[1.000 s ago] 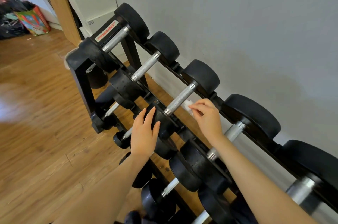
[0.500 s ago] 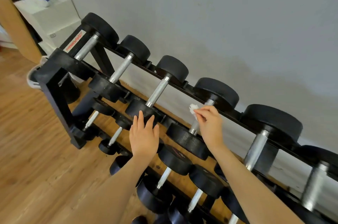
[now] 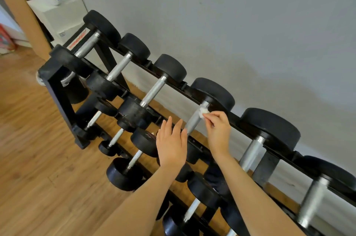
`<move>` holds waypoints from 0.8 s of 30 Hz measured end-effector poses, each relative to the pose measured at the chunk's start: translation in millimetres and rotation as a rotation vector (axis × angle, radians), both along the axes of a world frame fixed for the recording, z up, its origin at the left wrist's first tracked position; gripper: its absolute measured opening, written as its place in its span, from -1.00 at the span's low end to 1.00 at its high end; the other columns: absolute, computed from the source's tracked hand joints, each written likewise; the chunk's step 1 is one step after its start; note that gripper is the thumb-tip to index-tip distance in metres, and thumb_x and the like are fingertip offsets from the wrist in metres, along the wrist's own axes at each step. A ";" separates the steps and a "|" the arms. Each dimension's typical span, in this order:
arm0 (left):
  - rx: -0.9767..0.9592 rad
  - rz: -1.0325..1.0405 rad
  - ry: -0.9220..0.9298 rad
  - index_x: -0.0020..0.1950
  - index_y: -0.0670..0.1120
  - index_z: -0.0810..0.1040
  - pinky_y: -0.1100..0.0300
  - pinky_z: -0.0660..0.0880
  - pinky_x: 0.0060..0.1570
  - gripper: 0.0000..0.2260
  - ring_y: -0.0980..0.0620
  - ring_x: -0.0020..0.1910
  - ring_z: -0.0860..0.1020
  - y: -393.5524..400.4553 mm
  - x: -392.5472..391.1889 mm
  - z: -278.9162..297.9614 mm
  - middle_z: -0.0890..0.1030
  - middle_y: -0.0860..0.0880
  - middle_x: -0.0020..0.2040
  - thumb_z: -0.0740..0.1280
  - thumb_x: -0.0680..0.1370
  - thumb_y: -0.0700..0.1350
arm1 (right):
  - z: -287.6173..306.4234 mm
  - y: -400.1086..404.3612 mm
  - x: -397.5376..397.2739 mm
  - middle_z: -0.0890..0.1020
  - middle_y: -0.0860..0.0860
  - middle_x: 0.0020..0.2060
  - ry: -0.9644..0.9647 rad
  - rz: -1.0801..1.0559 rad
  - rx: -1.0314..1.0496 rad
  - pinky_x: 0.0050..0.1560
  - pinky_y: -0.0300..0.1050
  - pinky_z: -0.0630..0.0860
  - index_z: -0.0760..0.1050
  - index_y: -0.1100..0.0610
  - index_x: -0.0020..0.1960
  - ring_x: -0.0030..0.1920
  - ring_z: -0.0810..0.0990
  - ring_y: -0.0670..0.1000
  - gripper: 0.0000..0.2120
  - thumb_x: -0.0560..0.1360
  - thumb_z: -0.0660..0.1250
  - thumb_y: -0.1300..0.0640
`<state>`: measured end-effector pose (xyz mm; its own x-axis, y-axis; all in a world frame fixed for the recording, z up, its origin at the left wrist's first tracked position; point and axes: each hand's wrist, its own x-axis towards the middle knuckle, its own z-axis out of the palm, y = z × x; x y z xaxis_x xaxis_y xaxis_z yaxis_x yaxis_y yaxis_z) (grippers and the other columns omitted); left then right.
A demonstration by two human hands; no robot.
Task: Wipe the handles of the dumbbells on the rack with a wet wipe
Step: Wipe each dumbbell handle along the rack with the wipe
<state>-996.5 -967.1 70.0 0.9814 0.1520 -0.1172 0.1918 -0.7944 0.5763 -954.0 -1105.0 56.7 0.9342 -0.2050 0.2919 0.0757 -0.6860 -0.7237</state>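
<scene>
a second ago the right hand (image 3: 218, 129) pinched the small crumpled white wet wipe (image 3: 203, 111) beside the third knurled steel dumbbell handle on the black rack's top row; now it presses the wipe against the upper end of the fourth handle (image 3: 195, 120). the left hand (image 3: 171, 144) has shifted along to that dumbbell's near black head.

A white label with red lettering, too blurred to read, runs along the end bar of the rack (image 3: 57, 89), far up-left of the fingers (image 3: 169, 126). No other text is legible.

open gaps between top-row handles, black weight heads (image 3: 212, 92) flanking, wall (image 3: 250, 23) close behind
</scene>
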 end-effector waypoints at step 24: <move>0.113 0.320 -0.287 0.26 -0.06 0.61 0.02 0.23 0.39 -0.53 -0.08 0.42 0.40 -25.1 7.7 -30.5 0.53 -0.06 0.36 0.03 0.58 0.10 | -31.5 11.2 26.1 0.49 0.05 0.10 -0.082 -0.035 0.273 0.03 -0.49 0.42 0.61 0.20 0.17 0.03 0.50 -0.13 -0.78 0.55 0.31 0.27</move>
<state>-988.7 -992.3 39.4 0.8731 0.4499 0.1878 0.2836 -0.7821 0.5550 -927.8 -1093.8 25.2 0.9008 -0.3181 0.2957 0.1212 -0.4696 -0.8745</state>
